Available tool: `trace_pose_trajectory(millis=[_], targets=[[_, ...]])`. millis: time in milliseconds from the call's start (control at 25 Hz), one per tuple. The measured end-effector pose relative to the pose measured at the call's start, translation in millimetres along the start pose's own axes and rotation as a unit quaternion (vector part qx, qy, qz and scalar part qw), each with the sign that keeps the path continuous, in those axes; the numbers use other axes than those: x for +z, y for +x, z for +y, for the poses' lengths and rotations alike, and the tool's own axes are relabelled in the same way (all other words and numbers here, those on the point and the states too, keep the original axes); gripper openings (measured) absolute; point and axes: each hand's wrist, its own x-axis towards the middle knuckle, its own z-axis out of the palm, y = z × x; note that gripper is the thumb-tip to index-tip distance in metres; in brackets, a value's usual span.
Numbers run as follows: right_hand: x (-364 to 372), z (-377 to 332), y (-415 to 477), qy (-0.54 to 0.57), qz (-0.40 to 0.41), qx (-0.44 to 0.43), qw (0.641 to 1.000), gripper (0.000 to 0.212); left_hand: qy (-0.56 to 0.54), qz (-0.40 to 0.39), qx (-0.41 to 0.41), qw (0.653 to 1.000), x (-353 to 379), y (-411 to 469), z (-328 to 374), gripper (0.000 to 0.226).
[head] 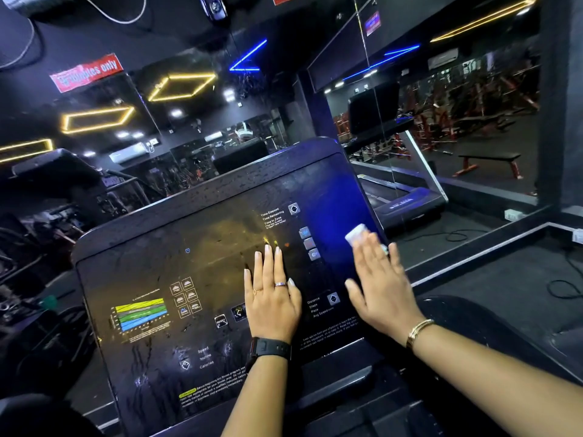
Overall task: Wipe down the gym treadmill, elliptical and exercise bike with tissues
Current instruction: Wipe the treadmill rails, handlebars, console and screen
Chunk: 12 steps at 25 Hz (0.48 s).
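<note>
Tissue [356, 234], judged soft and tearable, lay pressed under the fingertips of my flat right hand [381, 288] on the slick console [176, 234], left hand [272, 299] flat alongside, neither gripping; better held by broad pressure than pinched.

The treadmill console [195, 216] is sitting tilted, its top edge leaning toward 1 o'clock. This dark glossy panel is showing droplets and wet streaks across its face, a coloured zone chart in its 8 o'clock part, and white printed labels with diamond buttons toward 3 o'clock. A small white tissue [356, 232] is lying against the panel near its 3 o'clock edge, peeking out at 11 o'clock from under the straight fingers of the right hand [380, 288] pressing it
</note>
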Motion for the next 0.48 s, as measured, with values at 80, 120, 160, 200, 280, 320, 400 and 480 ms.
trace_pose_trajectory(millis=[80, 120, 160, 200, 280, 320, 400, 480], targets=[[2.7, -7.1, -8.0, 0.011, -0.037, -0.150, 0.988, 0.073, -0.001, 0.004, -0.001, 1.000, 0.0, -3.0, -0.7, 0.056], [0.9, -5.0, 2.6, -0.002, -0.045, -0.205, 0.978, 0.072, -0.002, 0.005, -0.001, 1.000, 0.0, -3.6, -1.5, 0.056], [-2.0, -3.3, 17.6, -0.026, -0.041, -0.223, 0.974, 0.070, -0.001, 0.005, -0.002, 1.000, -0.2, -4.2, -1.8, 0.056], [-5.6, -1.4, 32.4, -0.041, -0.037, -0.191, 0.980, 0.068, -0.002, 0.006, -0.003, 1.000, -0.5, -5.0, -1.6, 0.056], [-11.7, -1.1, 46.5, -0.029, -0.035, -0.054, 0.997, 0.068, -0.005, 0.005, -0.008, 1.000, -0.6, -6.2, -1.4, 0.056], [-10.2, -4.9, 42.2, -0.016, -0.027, -0.014, 0.999, 0.069, -0.007, 0.004, -0.011, 1.000, -0.3, -7.0, -1.1, 0.056], [-0.7, -22.0, 17.7, 0.006, -0.028, -0.039, 0.999, 0.075, -0.010, 0.004, -0.014, 1.000, 0.0, -9.8, -0.7, 0.056], [2.3, -31.3, 8.1, 0.017, -0.062, -0.176, 0.982, 0.076, -0.008, 0.005, -0.013, 1.000, 0.2, -9.8, -1.7, 0.056]])
